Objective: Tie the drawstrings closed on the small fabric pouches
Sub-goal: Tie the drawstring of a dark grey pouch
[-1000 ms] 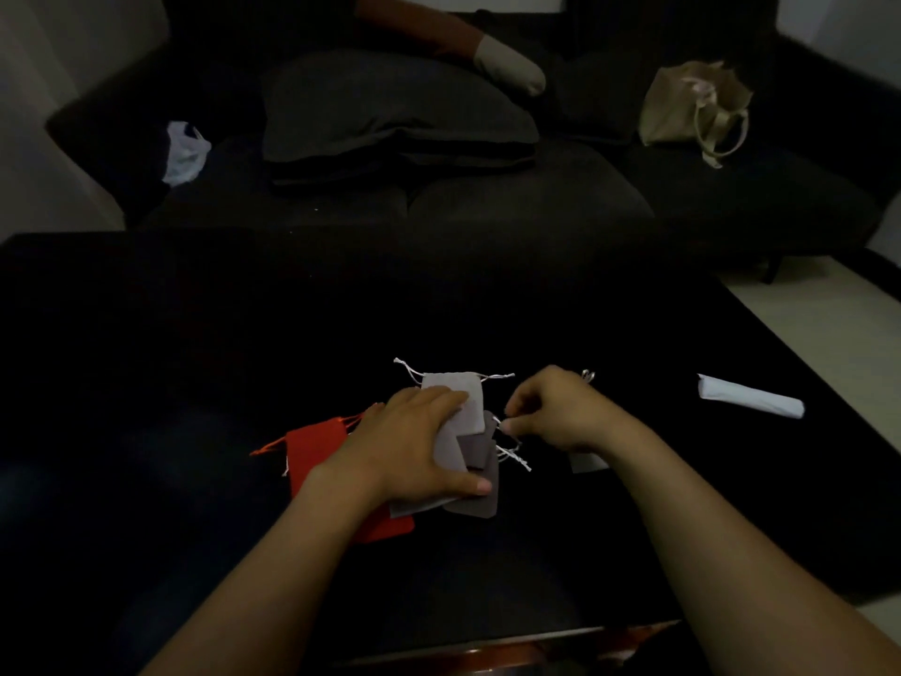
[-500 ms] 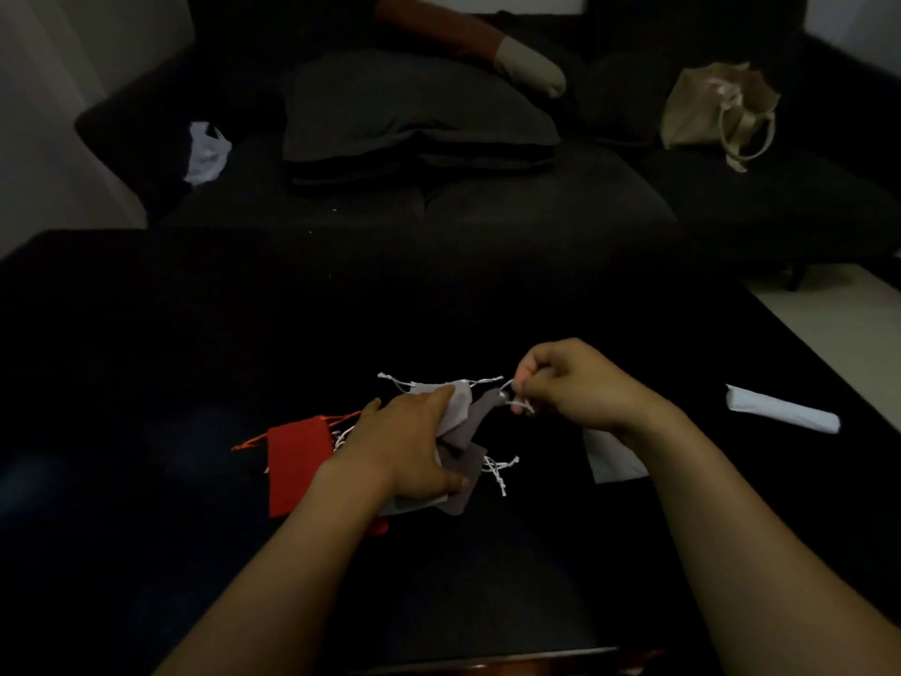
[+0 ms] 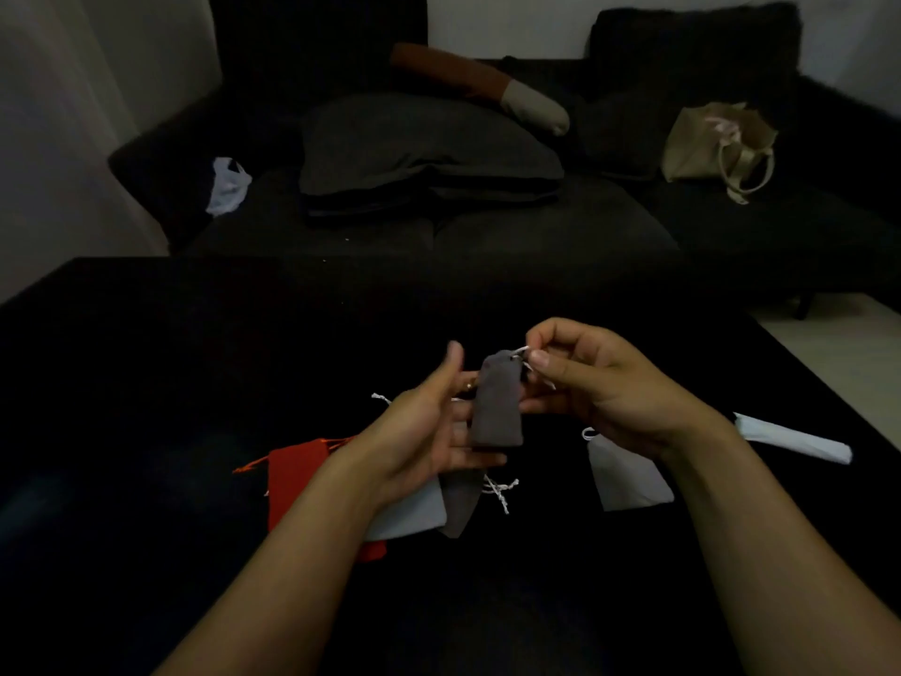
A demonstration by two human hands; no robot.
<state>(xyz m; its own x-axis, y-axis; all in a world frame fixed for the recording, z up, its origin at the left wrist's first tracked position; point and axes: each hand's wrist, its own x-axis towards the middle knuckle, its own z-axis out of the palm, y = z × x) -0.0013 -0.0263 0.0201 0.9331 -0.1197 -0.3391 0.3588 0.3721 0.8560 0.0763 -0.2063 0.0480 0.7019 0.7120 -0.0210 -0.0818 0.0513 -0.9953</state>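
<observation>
Here, a dark fabric sofa (image 3: 487, 236) fills the back of a dim room, with a large dark grey cushion (image 3: 424, 148) lying on its seat, a long brown and cream bolster (image 3: 487, 87) resting behind the cushion, a beige cloth tote bag (image 3: 716, 143) on the right side of the seat and a crumpled white plastic bag (image 3: 226, 185) near the left armrest. In front of the sofa stands a wide black table (image 3: 146, 383). Two bare forearms reach over the table from the bottom edge. The left hand (image 3: 429, 431) is turned palm up with straight, relaxed fingers that support the back of a small dark grey fabric pouch (image 3: 497, 402), held upright above the table between both hands. The right hand (image 3: 595, 383) has curled fingers, and its thumb and forefinger pinch the white drawstring (image 3: 520, 352) at the top of that pouch. On the table under the left wrist lie a flat red fabric pouch (image 3: 297, 475), a pale grey fabric pouch (image 3: 414, 514) and another dark grey pouch (image 3: 460, 505) with a loose white knotted cord (image 3: 499, 490) beside it. A further light grey pouch (image 3: 629, 480) lies under the right wrist. A rolled white paper tube (image 3: 794, 439) lies on the table further right, well apart from the pouches.
</observation>
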